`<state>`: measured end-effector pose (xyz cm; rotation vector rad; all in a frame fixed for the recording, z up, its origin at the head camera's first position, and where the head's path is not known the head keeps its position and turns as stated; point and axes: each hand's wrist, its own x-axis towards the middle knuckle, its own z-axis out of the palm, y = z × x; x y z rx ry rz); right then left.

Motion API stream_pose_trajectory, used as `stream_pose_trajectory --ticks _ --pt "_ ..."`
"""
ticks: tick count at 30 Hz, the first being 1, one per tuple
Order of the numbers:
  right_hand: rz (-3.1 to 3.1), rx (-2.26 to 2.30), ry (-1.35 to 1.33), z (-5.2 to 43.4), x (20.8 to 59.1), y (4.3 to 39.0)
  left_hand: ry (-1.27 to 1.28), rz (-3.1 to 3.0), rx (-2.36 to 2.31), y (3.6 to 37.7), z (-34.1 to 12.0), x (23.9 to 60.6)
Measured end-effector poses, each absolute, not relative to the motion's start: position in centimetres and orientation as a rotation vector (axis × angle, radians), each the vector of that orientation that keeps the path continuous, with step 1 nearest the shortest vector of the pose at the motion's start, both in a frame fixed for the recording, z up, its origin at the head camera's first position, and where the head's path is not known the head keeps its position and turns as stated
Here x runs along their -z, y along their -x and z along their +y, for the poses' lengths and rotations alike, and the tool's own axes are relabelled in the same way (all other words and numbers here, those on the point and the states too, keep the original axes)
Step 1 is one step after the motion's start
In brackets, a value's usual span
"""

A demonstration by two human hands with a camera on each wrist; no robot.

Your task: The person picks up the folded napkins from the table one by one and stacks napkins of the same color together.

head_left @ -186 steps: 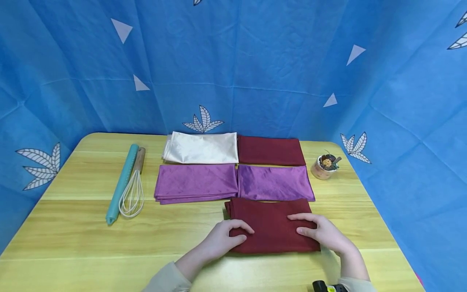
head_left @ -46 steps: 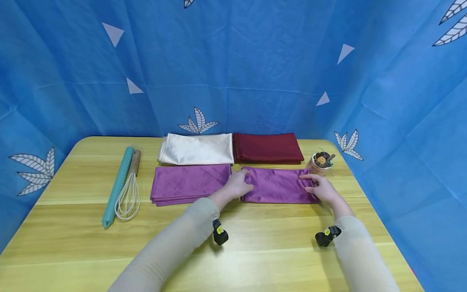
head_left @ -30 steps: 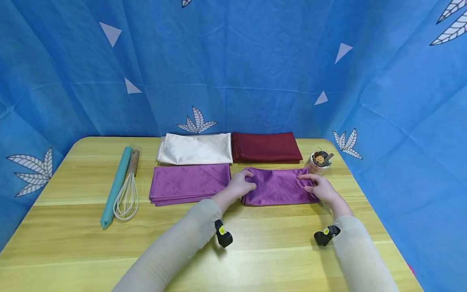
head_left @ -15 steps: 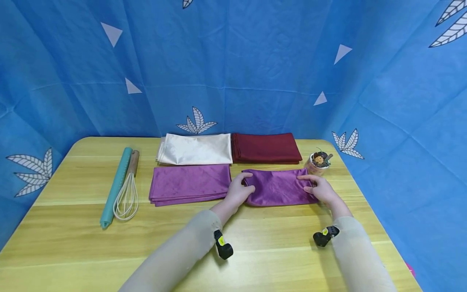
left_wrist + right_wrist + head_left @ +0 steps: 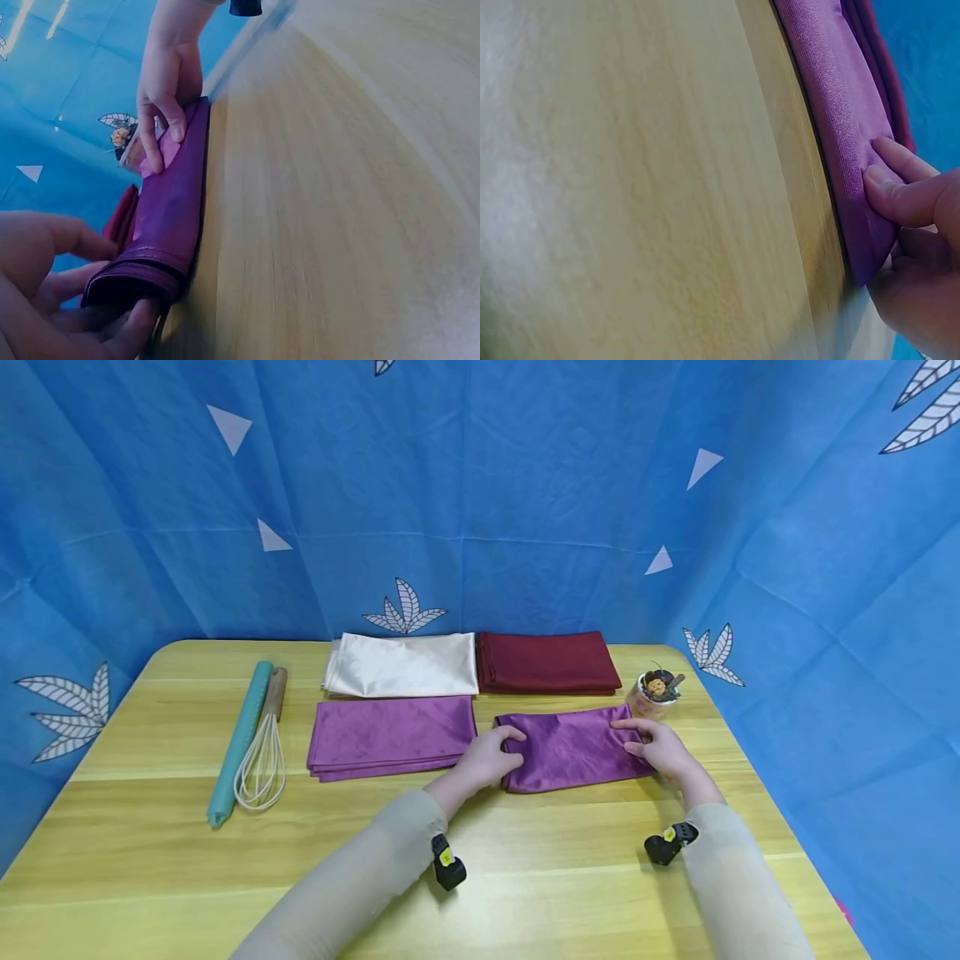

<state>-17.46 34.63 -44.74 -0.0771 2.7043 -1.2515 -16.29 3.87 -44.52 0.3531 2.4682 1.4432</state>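
Being gripped at both short ends, a folded purple cloth (image 5: 573,747) is lying flat on a yellow wooden table (image 5: 525,877), right of the table's middle and nearer its far edge than its near one. The left hand (image 5: 486,760) is curled round the cloth's left end, thumb on top and fingers tucked beneath, as is being shown in the left wrist view. The right hand (image 5: 660,747) is pinching the right end, thumb and fingertips closed on the fold. Neither hand is lying flat or loose.

Judging from this, the step being carried out is the picking up or shifting of the folded cloth, which is not yet being lifted clear of the wood. An even grip at both ends is being called for next, so that the stacked layers are not being let slip apart; the small pot (image 5: 654,693) standing just beyond the right hand, near the table's right edge, is being put at risk of a knock.

Beside the cloth, another purple folded cloth (image 5: 390,737) is lying to its left, with a cream cloth (image 5: 401,664) and a dark red cloth (image 5: 547,662) being kept along the far edge. A teal roll (image 5: 240,743) and a whisk (image 5: 264,752) are lying towards the left edge.

No brand, label or readable writing is being shown anywhere.
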Motion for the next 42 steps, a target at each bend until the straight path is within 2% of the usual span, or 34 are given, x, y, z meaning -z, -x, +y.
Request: stream_pose_trajectory --ticks 19,25,33,42 --pt "2.502 1.361 0.167 33.8 44.4 15.7 -0.45 2.267 -1.627 16.5 5.1 45.6" --pt "2.596 1.358 0.191 32.9 43.7 14.7 -0.534 2.225 -1.695 16.2 4.4 44.7" --pt "2.687 1.428 0.253 29.8 41.9 14.1 -0.619 2.33 -1.699 15.7 1.5 42.7" --pt "2.68 1.512 0.341 23.5 39.0 14.3 -0.32 2.436 -1.877 15.6 -4.5 42.1"
